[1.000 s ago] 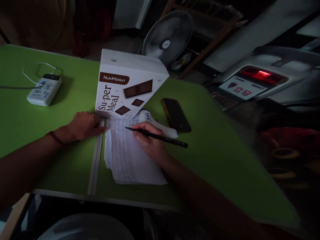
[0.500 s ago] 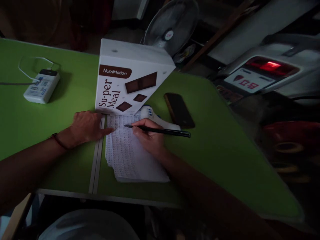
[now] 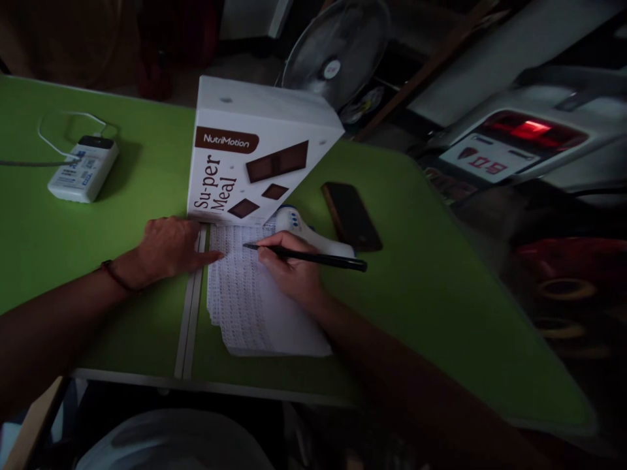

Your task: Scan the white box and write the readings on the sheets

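Observation:
My right hand point(image 3: 292, 267) is closed round a black pen point(image 3: 330, 260). The pen's tip touches, or nearly touches, a stack of paper sheets point(image 3: 291, 320) covered on the left with dense rows of small handwriting. To the left, my left hand point(image 3: 169, 251) rests on the green table, holding nothing. Its thumb stretches out onto the sheets' left edge; the other fingers are bent and partly hidden. Behind the paper stands a white NutriMotion box point(image 3: 223, 166), touching or covering the top of the sheets. A white and blue handheld device point(image 3: 313, 238) lies just beyond my right hand, partly covered by it.
A dark phone point(image 3: 351, 215) lies right of the box on the green table point(image 3: 416, 294). A white power bank point(image 3: 83, 170) with cables sits at the far left. Beyond the table are a fan point(image 3: 330, 68) and a white scooter point(image 3: 533, 134) with a lit red light.
The pen's rear end has swung slightly left and down as its angle shifted in my right hand. My left hand and the paper look the same.

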A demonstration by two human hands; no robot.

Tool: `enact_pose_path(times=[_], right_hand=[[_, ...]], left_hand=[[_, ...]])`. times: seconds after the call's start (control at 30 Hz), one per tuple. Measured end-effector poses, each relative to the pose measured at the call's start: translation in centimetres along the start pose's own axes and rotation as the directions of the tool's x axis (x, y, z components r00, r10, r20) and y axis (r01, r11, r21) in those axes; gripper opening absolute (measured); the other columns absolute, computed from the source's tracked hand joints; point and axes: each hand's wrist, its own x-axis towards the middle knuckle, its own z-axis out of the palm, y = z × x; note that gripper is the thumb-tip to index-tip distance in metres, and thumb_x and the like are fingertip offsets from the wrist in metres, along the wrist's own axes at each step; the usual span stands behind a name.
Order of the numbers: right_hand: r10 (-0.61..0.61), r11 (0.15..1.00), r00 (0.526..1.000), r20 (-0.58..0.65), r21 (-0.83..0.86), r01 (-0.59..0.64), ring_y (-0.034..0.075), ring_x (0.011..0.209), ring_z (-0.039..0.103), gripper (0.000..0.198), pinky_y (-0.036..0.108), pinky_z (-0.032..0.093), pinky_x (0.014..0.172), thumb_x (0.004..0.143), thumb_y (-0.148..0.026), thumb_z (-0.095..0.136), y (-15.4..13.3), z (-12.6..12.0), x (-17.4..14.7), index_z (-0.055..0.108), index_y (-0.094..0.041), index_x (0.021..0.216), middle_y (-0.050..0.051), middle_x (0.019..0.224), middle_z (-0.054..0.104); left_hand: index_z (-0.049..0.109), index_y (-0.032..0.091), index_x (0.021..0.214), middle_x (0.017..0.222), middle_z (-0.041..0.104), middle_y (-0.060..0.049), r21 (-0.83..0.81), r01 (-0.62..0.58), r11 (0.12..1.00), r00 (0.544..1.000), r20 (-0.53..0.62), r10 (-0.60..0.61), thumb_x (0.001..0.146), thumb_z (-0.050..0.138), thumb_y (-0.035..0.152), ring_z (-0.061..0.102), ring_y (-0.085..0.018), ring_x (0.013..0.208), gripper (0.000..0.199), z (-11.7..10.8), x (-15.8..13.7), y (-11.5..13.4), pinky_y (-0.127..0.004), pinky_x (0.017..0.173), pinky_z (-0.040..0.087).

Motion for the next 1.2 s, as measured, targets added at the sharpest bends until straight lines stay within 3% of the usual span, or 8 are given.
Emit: enact_pose_path(times=[0.97, 1.2], right_hand=[[-0.012, 1.000, 0.998, -0.056, 0.015, 0.013, 0.014, 0.054, 0.054, 0.006, 0.028, 0.047, 0.054, 0.077, -0.024, 0.060, 0.28, 0.08, 0.06, 0.063, -0.024, 0.071, -0.002, 0.060, 0.061], [0.025, 0.993, 0.999, -0.028, 0.112, -0.022, 0.012, 0.049, 0.047, 0.008, 0.028, 0.047, 0.053, 0.079, -0.023, 0.059, 0.01, -0.15, 0.10, 0.063, -0.023, 0.071, -0.004, 0.057, 0.057]], left_hand=[[0.073, 0.016, 0.094, 0.083, 0.073, -0.012, -0.001, 0.005, 1.000, 1.000, 0.026, -0.005, 0.090, 0.055, 0.076, 0.074, -0.037, 0.090, 0.063, -0.43, -0.12, -0.01, -0.046, 0.084, 0.055], [0.073, 0.016, 0.092, 0.083, 0.073, -0.012, 0.006, -0.005, 1.000, 1.000, 0.019, 0.005, 0.090, 0.054, 0.077, 0.074, -0.037, 0.090, 0.063, -0.35, -0.20, -0.07, -0.046, 0.082, 0.055]])
